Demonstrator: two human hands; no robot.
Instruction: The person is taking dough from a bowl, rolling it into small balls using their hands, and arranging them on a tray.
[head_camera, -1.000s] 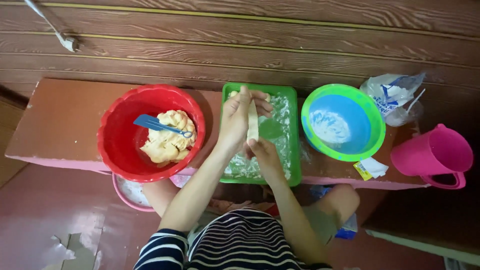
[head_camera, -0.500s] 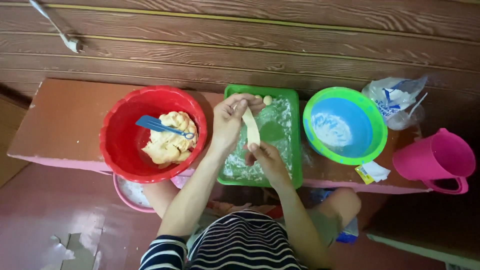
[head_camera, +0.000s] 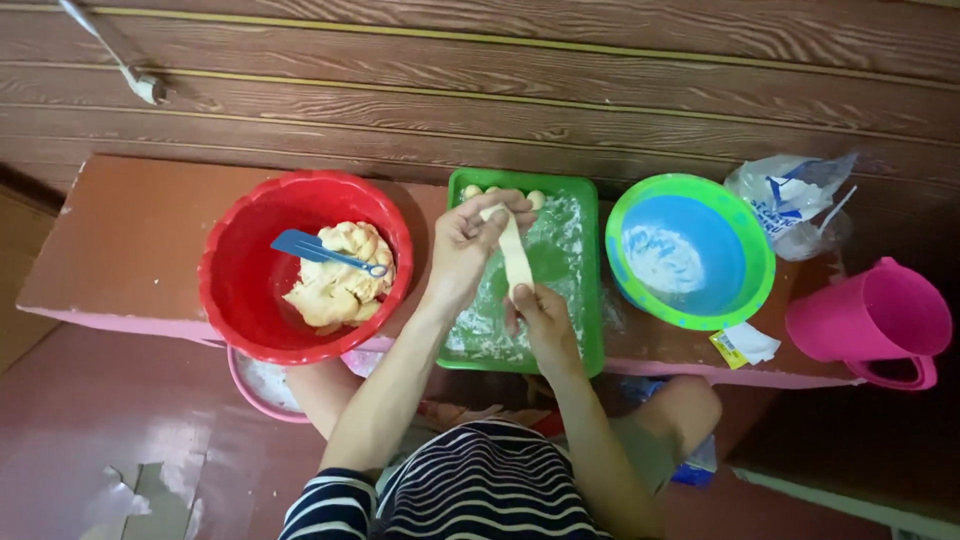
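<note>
We are pinching a strip of dough (head_camera: 516, 258) at both ends: the fingers (head_camera: 490, 214) of our left hand (head_camera: 468, 245) are closing on its far end while our right hand (head_camera: 542, 320) is gripping the near end, keeping it stretched just above the green tray (head_camera: 590, 300), whose floured base is there against sticking. Small dough balls (head_camera: 535, 199) are lining the tray's far edge. On the desk (head_camera: 120, 230), the red bowl (head_camera: 240, 290) with dough and a blue spatula (head_camera: 310, 246) is sitting at our left, the blue-green bowl (head_camera: 755, 250) of flour at our right.

Low reddish-brown table (head_camera: 130, 235) bearing, side by side, red bowl (head_camera: 240, 290), green floured tray (head_camera: 590, 300), green-and-blue bowl (head_camera: 625, 215), clear plastic bag (head_camera: 785, 195), small packet (head_camera: 740, 345), pink jug (head_camera: 870, 320).
</note>
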